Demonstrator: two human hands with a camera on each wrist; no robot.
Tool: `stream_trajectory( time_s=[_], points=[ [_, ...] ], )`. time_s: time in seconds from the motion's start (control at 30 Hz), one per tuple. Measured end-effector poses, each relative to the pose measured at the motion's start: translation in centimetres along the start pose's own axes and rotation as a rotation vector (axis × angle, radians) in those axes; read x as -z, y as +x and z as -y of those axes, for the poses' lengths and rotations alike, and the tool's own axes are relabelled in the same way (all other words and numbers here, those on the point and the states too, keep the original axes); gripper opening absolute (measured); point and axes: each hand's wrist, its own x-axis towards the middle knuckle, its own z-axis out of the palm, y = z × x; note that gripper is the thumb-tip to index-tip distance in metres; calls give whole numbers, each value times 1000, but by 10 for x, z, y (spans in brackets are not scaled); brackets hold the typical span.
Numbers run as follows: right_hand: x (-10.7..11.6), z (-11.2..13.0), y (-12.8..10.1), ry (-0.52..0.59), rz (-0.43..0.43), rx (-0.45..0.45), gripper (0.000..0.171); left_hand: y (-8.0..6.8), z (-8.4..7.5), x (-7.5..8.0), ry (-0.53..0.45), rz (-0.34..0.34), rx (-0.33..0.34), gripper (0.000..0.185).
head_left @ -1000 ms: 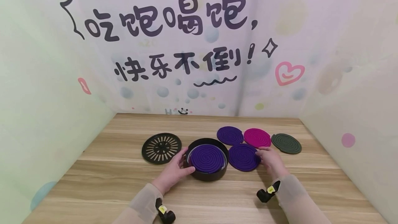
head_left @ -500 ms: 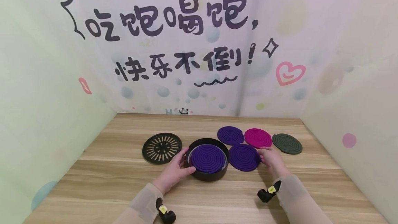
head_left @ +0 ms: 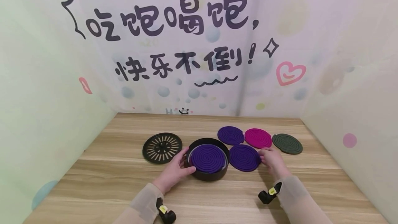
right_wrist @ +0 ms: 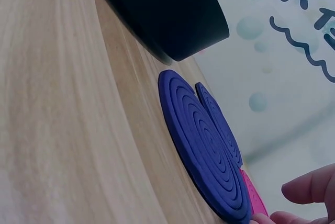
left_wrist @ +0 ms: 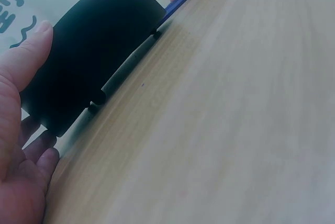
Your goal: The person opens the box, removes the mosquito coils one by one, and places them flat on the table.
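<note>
A round black mosquito coil holder [head_left: 212,177] stands on the table, with a purple mosquito coil [head_left: 207,158] lying inside it. My left hand [head_left: 174,172] grips the holder's left side, thumb toward the front and fingers around the back; the left wrist view shows the thumb [left_wrist: 34,51] against its wall. To the right of the holder lies another purple coil [head_left: 244,157] flat on the wood. My right hand [head_left: 273,161] touches that coil's right edge with its fingertips. In the right wrist view its thumb [right_wrist: 311,185] is apart from the coil.
A black slotted lid [head_left: 162,148] lies left of the holder. Behind the right hand are a smaller-looking purple coil [head_left: 230,135], a pink coil [head_left: 257,138] and a grey-green coil [head_left: 287,143]. Printed cloth walls [head_left: 199,96] bound the wooden table [head_left: 236,199] at the back and sides.
The right hand has shifted very slightly to the right at the coil's edge. The left hand, the holder and the coils stay where they were.
</note>
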Motion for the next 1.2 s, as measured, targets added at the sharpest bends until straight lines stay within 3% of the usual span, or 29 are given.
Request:
stream_trajectory(
  time_s=[0.33, 0.57, 0.9, 1.2],
  points=[
    [6, 0, -6, 17, 34, 16, 45, 1, 0, -2, 2, 5, 8, 90],
    [1, 6, -11, 35, 79, 86, 53, 1, -3, -1, 18, -2, 8, 90],
    [-46, 37, -30, 110, 186, 222, 47, 1, -2, -1, 22, 2, 3, 91],
    [-94, 45, -34, 91, 301, 248, 40, 0, -1, 0, 12, -2, 4, 91]
  ],
)
